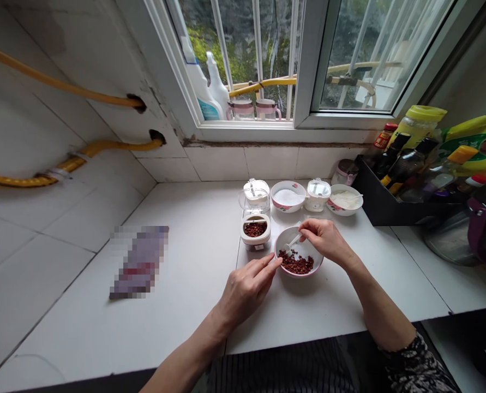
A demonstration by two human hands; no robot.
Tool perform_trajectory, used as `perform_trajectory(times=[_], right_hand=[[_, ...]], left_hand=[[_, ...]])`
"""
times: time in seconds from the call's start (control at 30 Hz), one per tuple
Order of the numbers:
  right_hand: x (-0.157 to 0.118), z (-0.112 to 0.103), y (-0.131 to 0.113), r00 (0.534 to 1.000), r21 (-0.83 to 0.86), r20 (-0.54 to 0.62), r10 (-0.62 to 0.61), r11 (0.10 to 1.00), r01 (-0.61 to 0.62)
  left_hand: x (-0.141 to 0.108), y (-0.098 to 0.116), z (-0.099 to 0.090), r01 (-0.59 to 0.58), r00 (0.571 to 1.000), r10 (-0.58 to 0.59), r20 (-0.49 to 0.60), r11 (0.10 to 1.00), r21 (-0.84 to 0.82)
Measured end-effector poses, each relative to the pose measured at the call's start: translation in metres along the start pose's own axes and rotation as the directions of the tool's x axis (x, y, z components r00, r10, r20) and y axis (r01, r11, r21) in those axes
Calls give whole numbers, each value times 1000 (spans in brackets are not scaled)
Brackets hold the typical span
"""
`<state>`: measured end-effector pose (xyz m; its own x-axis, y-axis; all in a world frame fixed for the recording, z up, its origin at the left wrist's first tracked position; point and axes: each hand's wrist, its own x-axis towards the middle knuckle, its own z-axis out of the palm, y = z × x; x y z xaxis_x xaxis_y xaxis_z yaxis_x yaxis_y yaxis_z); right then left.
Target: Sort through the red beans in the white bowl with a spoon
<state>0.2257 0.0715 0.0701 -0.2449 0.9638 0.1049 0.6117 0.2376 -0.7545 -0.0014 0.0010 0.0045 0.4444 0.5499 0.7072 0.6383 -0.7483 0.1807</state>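
Observation:
A white bowl (318, 265) with a pink rim holds dark red Sichuan peppercorns (297, 264). My right hand (328, 240) pinches the handle of a small white spoon (294, 240), whose tip is down inside the bowl beside the peppercorns. At the bowl's left side, my left hand (249, 286) has its fingers stretched out, with the fingertips touching the rim; its thumb is mostly hidden. Just behind my left hand stands a seasoning jar (256, 240) with its clear lid (254, 200) raised, filled with the same peppercorns.
Behind are a bowl of white grains (288, 197), two lidded white jars (257, 191) (318, 195) and a bowl of off-white powder (345, 200). At right, a black box (384, 204) of bottles stands beside a pot (447, 240). A blurred purple packet (141, 263) lies left.

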Motion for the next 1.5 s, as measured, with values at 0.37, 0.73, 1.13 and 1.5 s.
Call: perform_trajectory(times=[0.37,0.73,1.13,1.5], right_hand=[[6,-3,10,994,371,65,89,922,-107],[9,-9,11,987,458,59,152,874,-163],[13,31,-30,892,232,-358,-275,899,370],[2,5,-19,836,55,-409,-366,905,423]], left_hand=[[0,0,1,-5,1000,5,-5,1000,-9],[0,-1,2,2,1000,-2,-13,1000,-10],[-1,-1,5,4,1000,-4,-9,1000,5],[0,0,2,9,1000,-9,-5,1000,13]])
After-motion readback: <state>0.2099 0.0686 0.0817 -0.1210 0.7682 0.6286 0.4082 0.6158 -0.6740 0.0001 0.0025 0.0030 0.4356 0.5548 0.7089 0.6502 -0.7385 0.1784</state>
